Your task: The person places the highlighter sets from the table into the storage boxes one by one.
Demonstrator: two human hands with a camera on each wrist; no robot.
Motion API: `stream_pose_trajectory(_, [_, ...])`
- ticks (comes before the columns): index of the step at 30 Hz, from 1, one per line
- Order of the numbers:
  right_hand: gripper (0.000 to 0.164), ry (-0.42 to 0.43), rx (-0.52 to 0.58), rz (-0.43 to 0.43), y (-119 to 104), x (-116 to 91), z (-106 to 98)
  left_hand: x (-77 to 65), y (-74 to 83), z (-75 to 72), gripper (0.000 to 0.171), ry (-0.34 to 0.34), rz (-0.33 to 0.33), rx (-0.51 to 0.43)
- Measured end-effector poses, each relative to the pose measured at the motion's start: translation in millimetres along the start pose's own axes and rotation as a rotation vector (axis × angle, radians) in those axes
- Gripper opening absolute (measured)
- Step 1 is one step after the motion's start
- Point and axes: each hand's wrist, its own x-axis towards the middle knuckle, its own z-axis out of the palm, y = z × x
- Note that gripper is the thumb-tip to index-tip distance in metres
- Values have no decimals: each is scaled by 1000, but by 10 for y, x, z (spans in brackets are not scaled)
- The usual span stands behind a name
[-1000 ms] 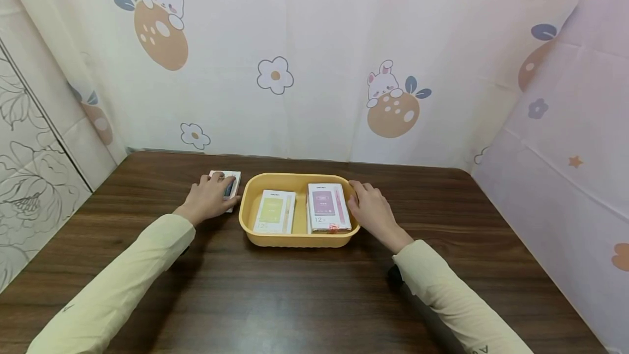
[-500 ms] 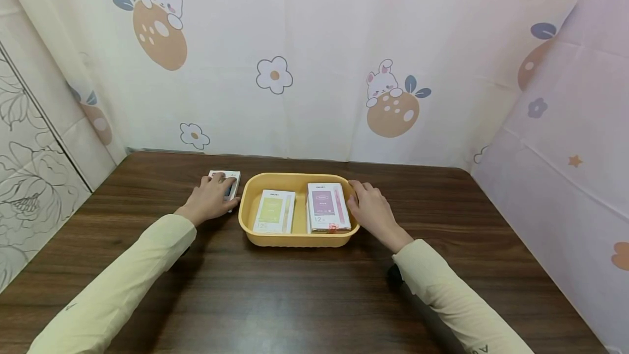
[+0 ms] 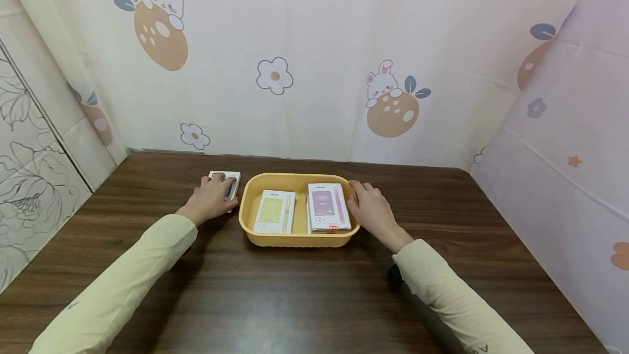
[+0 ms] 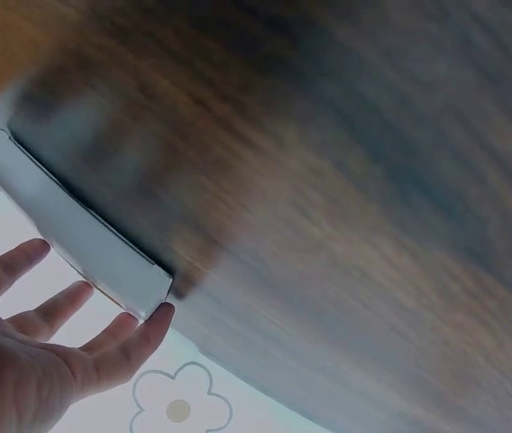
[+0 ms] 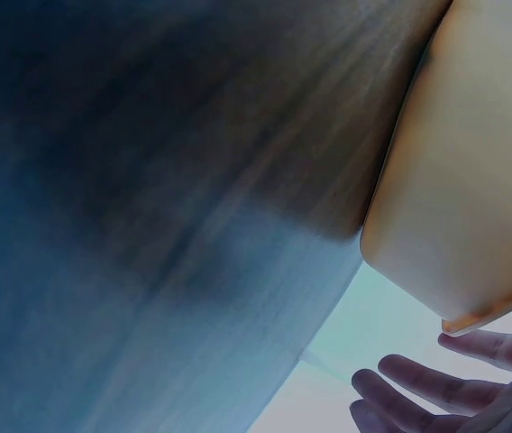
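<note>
My left hand [image 3: 210,200] lies over a small white box [image 3: 235,177] with a dark label, flat on the table left of the basket. In the left wrist view, spread fingers [image 4: 134,347] reach along the side of that white box [image 4: 94,244], one fingertip right at its corner. The yellow basket [image 3: 298,240] holds a white box with a yellow-green panel [image 3: 272,211] and a white box with a purple panel [image 3: 324,205]. At the basket's right end, my right hand [image 3: 374,212] touches the rim; its other fingers [image 5: 432,383] extend loosely outside, as the right wrist view shows.
A dark wood table [image 3: 295,294] bears everything. Behind it hangs a pale curtain [image 3: 319,31] printed with rabbits and flowers, right at the back edge; another printed cloth [image 3: 565,141] closes off the right side.
My left thumb has shifted slightly left, closer in against the small white box. The right hand, the basket and the boxes in it stay in place.
</note>
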Motion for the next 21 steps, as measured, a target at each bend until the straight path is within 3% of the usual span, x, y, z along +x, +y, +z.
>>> stream_pose_trajectory(21, [39, 2, 0, -8, -5, -3, -14, -29, 11, -76, 50, 19, -23, 8])
